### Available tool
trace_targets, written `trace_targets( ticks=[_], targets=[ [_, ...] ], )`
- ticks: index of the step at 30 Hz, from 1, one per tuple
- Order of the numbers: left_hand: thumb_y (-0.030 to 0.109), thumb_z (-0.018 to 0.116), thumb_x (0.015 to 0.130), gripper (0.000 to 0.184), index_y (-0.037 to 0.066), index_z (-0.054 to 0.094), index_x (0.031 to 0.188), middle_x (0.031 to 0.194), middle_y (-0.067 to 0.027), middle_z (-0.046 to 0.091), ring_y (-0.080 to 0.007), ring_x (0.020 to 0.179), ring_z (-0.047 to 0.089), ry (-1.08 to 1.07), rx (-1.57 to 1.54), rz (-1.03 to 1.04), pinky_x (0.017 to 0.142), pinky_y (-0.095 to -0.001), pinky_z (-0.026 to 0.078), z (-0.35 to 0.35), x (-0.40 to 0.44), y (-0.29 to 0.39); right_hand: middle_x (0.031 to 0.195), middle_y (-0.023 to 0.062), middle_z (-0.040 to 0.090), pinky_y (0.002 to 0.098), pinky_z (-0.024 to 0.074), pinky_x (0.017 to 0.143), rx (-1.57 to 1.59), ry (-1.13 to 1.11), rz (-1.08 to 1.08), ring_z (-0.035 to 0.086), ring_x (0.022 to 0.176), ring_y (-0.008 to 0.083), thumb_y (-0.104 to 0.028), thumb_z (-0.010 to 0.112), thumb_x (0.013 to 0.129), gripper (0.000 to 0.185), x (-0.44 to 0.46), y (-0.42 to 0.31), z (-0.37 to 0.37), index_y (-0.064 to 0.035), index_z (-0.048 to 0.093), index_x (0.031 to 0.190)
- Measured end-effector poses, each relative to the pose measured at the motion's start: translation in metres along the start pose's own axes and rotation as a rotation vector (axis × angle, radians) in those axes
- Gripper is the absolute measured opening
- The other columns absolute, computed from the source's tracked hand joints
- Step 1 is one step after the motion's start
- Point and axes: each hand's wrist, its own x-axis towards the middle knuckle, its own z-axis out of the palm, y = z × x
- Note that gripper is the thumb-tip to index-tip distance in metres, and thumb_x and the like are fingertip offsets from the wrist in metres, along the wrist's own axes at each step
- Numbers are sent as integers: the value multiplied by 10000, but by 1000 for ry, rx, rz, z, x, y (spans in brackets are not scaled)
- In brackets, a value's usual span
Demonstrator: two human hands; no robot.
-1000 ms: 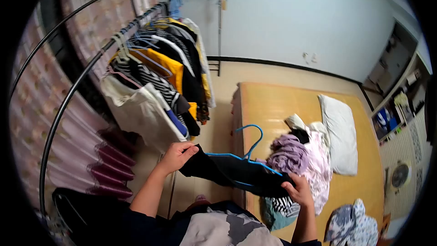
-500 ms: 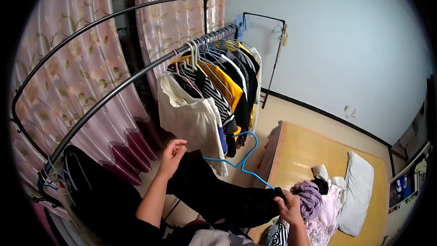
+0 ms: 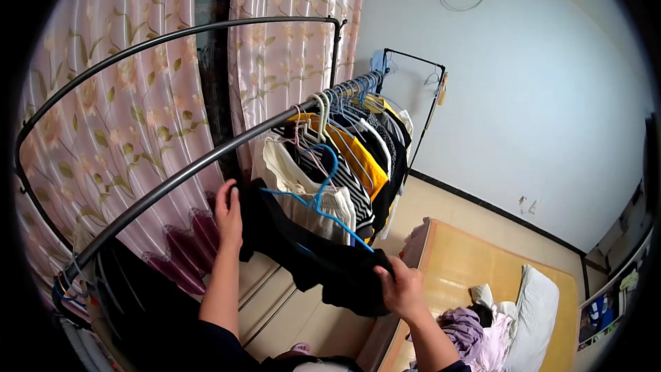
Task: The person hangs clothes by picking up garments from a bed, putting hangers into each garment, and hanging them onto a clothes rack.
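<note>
A black garment is stretched between my two hands, with a blue hanger set in its upper edge. The hanger's hook points upward, below the rack's bar. At the garment's left end, my left hand has its fingers closed on the cloth. My right hand grips the other end, near the tip of the hanger's right arm. Just behind the hanger, cream trousers and a striped top hang on the rack.
The metal clothes rack runs diagonally, crowded with clothes at its far end and dark clothes at the near end. Floral curtains stand behind it. On the right, a bed carries a pillow and heaped clothes.
The black garment and blue hanger have risen toward the rack, in front of the hanging clothes. My left hand has gone from loosely open beside the garment to closed on its end.
</note>
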Motion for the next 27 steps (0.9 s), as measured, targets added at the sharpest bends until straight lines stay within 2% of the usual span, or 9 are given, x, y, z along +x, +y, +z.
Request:
trace_targets(
  ticks=[1, 3, 4, 7, 11, 14, 16, 20, 27],
  targets=[
    [230, 497, 957, 327, 51, 515, 1230, 1217, -81, 525, -166, 1140, 466, 61, 14, -27, 988, -275, 335, -3, 10, -1, 609, 191, 571, 387, 455, 471, -20, 29, -61, 592, 545, 368, -123, 657, 830, 182, 10, -7, 6, -21, 584, 962],
    [238, 496, 957, 381, 52, 463, 1287, 1273, -98, 497, -181, 1184, 449, 154, -167, -5, 1007, -284, 327, -9, 28, -6, 565, 180, 557, 421, 445, 449, -27, 63, -146, 579, 507, 365, -145, 657, 827, 211, 30, -2, 31, -20, 582, 980],
    [229, 480, 961, 407, 52, 422, 1323, 1306, -112, 475, -198, 1201, 444, 176, -94, 30, 1025, -298, 314, -14, 30, -5, 561, 181, 557, 421, 444, 444, -44, 77, -173, 577, 500, 363, -149, 656, 829, 211, 42, -3, 42, -21, 580, 978],
    [225, 464, 965, 402, 49, 424, 1323, 1315, -117, 468, -216, 1211, 437, 221, 0, 87, 1038, -315, 301, -11, 24, -1, 556, 188, 556, 428, 443, 436, -60, 91, -182, 572, 485, 365, -172, 644, 841, 209, 70, -12, 68, -21, 572, 966],
    [248, 456, 960, 407, 57, 433, 1319, 1329, -123, 439, -252, 1244, 390, 97, 247, 149, 1052, -357, 277, 5, 6, -8, 572, 208, 560, 450, 442, 454, -17, 100, -117, 569, 505, 393, -198, 616, 863, 205, 93, -14, 98, -17, 564, 943],
    [247, 472, 953, 411, 58, 430, 1317, 1327, -139, 423, -288, 1240, 376, 12, 289, 205, 1054, -379, 269, 19, -8, -6, 695, 257, 583, 452, 459, 575, 45, 22, 4, 580, 669, 441, -213, 584, 888, 250, 100, -9, 112, 14, 563, 992],
    [233, 483, 947, 429, 59, 409, 1332, 1340, -148, 403, -301, 1249, 364, -48, 340, 234, 1057, -390, 267, 30, -20, -4, 696, 258, 584, 452, 459, 576, 36, 32, 8, 583, 673, 439, -215, 584, 887, 251, 102, -3, 120, 13, 565, 991],
    [250, 471, 948, 548, 22, 271, 1404, 1419, -203, 294, -350, 1299, 297, -205, 342, 168, 1071, -412, 238, 48, -41, -20, 696, 253, 588, 451, 462, 566, 8, 49, 28, 588, 667, 435, -221, 587, 884, 253, 105, 10, 126, 8, 571, 991],
    [253, 490, 940, 581, -21, 256, 1395, 1422, -216, 293, -359, 1299, 299, -262, 329, 127, 1073, -424, 242, 70, -55, -31, 653, 215, 599, 457, 478, 530, -136, 116, -9, 600, 590, 398, -221, 590, 874, 228, 112, 31, 124, -38, 572, 1008]
  ],
)
